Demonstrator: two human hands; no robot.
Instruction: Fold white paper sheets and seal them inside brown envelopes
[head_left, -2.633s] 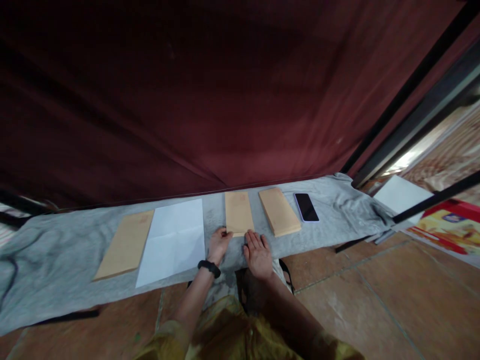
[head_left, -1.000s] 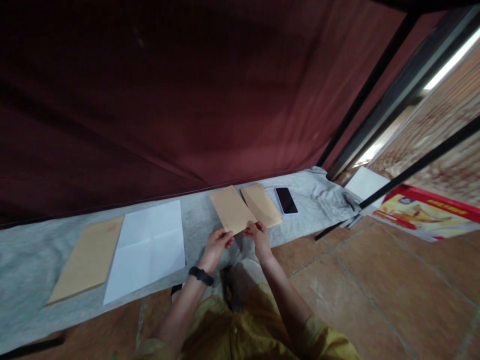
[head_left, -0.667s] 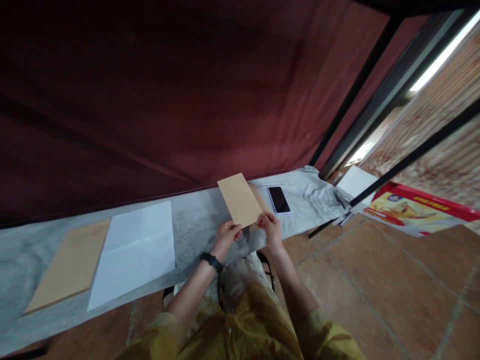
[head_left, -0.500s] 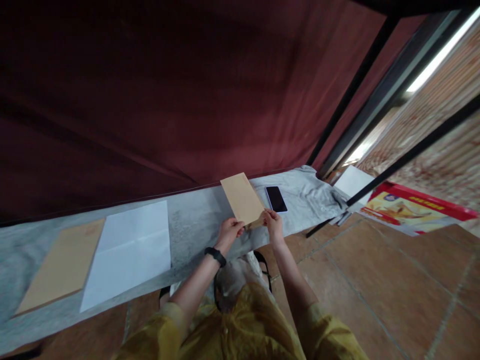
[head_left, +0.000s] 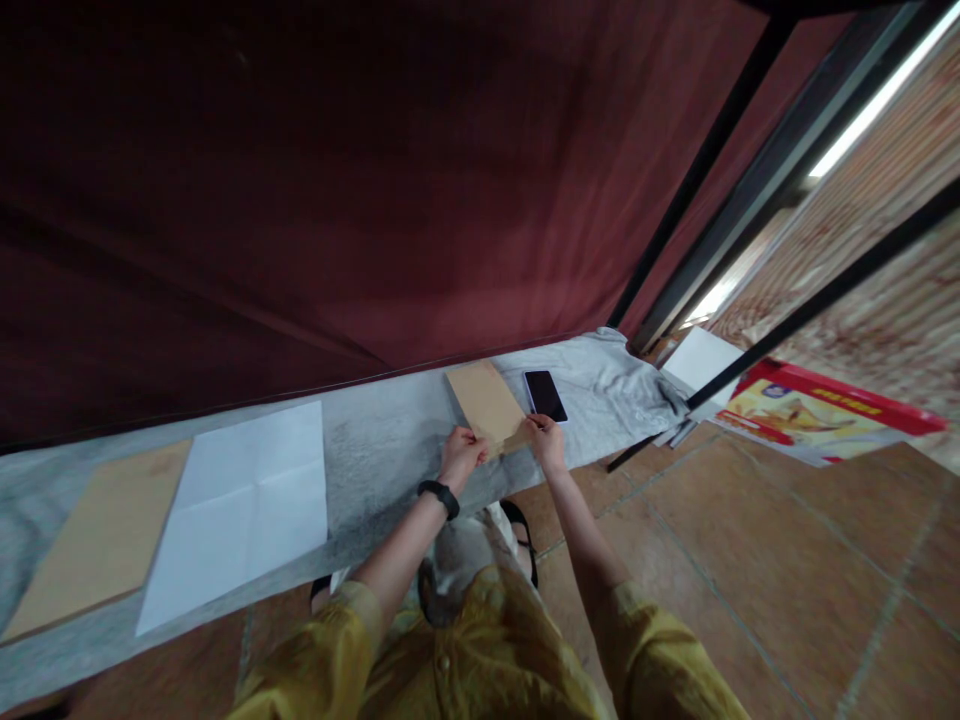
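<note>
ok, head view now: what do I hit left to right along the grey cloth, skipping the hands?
Leftmost brown paper stack → creased white sheet → middle brown paper → phone.

The single view looked out from the person's head, forward and steeply downward. The hands [head_left: 463, 457] fell near the middle, toward six o'clock, at close range. The cloth-covered counter [head_left: 382, 430] stretched from eight to three o'clock, the dark red curtain [head_left: 360, 210] rose farther off at twelve, and tiled floor [head_left: 727, 540] showed at four.
</note>
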